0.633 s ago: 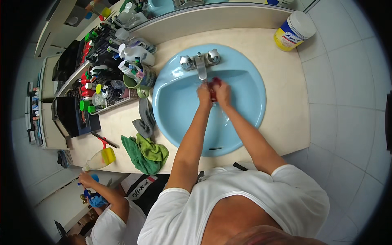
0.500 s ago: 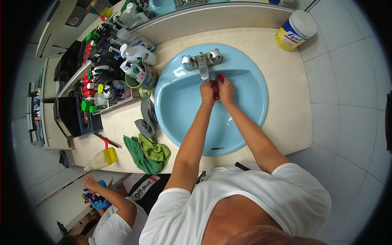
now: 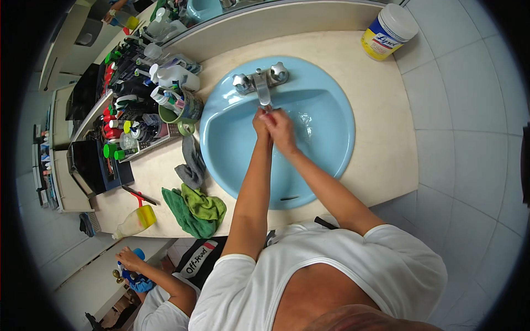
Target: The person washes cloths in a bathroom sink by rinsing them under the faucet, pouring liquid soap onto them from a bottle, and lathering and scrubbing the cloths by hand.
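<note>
Both hands have drawn closer together since the earlier frame: the right hand (image 3: 282,131) has come in against the left hand (image 3: 261,124), and the red thing then plain between them is now almost wholly covered. A small reddish patch (image 3: 269,118) shows among the fingers, under the faucet (image 3: 260,87) at the back of the sink (image 3: 323,157); I cannot tell whether it is that thing's edge. The hands are pressed together, the right partly over the left, but their fingertips are hidden, so I cannot tell what they pinch.

Right of the sink, a broad stretch of counter (image 3: 381,132) runs to the tiled wall (image 3: 436,102), with a white-lidded canister (image 3: 389,32) far behind. In front, the sink's rim lies near the counter edge, with the person's shirt (image 3: 353,259) just beyond it. Left of the sink, room is tighter: a grey cloth (image 3: 191,165) lies just beside its rim, then green cloths (image 3: 193,211), a green cup (image 3: 187,107) and crowded bottles (image 3: 146,102), many overlapping and hard to separate.

Well left of the sink's front, a second person's hand (image 3: 129,259) is near a blue cloth (image 3: 142,283); that person is cut off by the lower edge.
</note>
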Motion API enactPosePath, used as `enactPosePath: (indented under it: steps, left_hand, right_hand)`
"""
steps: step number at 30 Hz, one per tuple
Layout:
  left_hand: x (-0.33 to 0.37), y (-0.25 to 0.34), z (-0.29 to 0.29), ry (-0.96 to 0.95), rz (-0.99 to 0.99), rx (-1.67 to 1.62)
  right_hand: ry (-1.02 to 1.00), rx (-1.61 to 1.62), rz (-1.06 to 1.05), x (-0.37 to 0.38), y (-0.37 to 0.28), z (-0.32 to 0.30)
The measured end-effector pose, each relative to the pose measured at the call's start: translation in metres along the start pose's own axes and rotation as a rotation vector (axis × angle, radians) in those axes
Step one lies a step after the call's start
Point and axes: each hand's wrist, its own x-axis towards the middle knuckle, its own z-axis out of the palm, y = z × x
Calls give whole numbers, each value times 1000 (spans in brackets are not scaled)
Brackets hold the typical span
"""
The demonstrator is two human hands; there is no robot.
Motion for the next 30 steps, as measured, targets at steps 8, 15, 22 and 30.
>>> enactPosePath:
  steps: [8,15,22,30]
  left_hand:
    - [-7,-10,28,53,-66,210]
    - [-31,22,38,-161,-90,272]
    - [-39,57,6,-206,69,499]
    - [-61,36,29,120,-101,262]
  right_hand:
    - [87,-270,247,34,40,-13]
    - [75,308,293,40,98,-2]
    - [-241,1099,1184,32,63,-4]
    - [-31,636,538,23,57,-1]
